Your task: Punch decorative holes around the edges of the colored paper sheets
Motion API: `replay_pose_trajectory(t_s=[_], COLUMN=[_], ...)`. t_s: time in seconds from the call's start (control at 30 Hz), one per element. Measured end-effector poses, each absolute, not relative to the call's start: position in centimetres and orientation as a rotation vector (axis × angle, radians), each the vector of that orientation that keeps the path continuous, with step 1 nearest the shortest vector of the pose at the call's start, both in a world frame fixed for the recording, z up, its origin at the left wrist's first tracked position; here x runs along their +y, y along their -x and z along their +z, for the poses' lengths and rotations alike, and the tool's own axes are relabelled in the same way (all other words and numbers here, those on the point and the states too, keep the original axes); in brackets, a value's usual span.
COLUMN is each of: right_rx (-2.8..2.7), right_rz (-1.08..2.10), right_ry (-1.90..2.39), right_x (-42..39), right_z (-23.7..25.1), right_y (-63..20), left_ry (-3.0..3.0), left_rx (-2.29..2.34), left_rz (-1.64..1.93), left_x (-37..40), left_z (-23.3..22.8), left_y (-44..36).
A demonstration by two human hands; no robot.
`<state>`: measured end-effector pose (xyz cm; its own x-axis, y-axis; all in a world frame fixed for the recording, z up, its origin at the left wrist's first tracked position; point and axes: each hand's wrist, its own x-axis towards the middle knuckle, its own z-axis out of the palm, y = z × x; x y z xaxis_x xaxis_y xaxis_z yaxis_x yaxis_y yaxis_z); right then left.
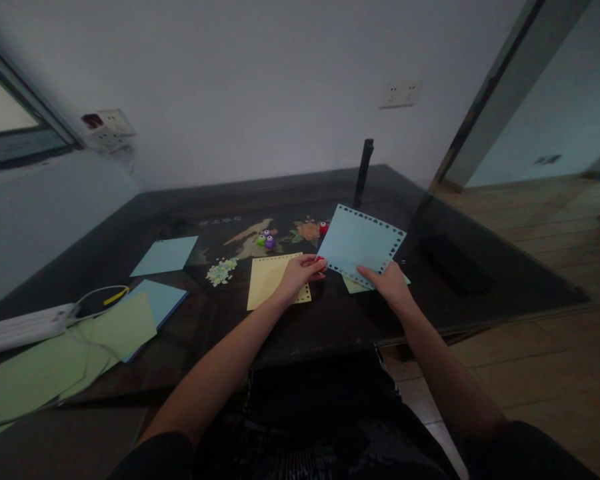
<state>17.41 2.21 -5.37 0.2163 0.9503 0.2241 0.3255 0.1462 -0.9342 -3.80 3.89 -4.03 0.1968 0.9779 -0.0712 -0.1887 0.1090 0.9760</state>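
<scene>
Head camera view: the left hand and right hand hold a light blue paper sheet above the dark glass table, the sheet tilted up toward the wearer, apparently so its border of punched holes can be checked. The right hand pinches the sheet's near edge between thumb and fingers. The left hand closes on the sheet's left corner, where a small red object, likely a craft punch, shows at the fingertips; whether it bites the paper cannot be told.

Under the left hand a yellow sheet with punched edges lies flat near the table's middle, and a pale green sheet peeks out beneath the blue one. A little heap of punched paper bits sits just left of the yellow sheet. Beyond it stand small green and purple punches, with a red punch further right, all within easy reach.

Toward the left edge lie two more blue sheets, larger green sheets and a white power strip with a coiled cable. A black upright post rises near the far edge, and a flat black object rests toward the right edge. Wall sockets show behind. No brand or lettering can be read.
</scene>
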Motion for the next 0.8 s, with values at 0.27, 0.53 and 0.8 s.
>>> replay_pose_trajectory(t_s=[0.27, 0.53, 0.8], right_rx=[-1.312, -1.294, -1.211], right_rz=[0.7, 0.649, 0.67], right_ry=[1.379, 1.364, 1.374], right_x=[2.7, 2.5, 2.5], right_z=[-6.0, -5.5, -5.6], right_y=[-17.9, -17.9, -18.0], left_ry=[-1.097, -1.297, -1.77], left_rx=[0.977, 1.05, 1.182], left_rz=[1.06, 1.037, 1.044], left_x=[3.7, 4.0, 4.6], left_z=[-3.8, -4.0, -4.9], left_y=[4.0, 4.5, 5.0])
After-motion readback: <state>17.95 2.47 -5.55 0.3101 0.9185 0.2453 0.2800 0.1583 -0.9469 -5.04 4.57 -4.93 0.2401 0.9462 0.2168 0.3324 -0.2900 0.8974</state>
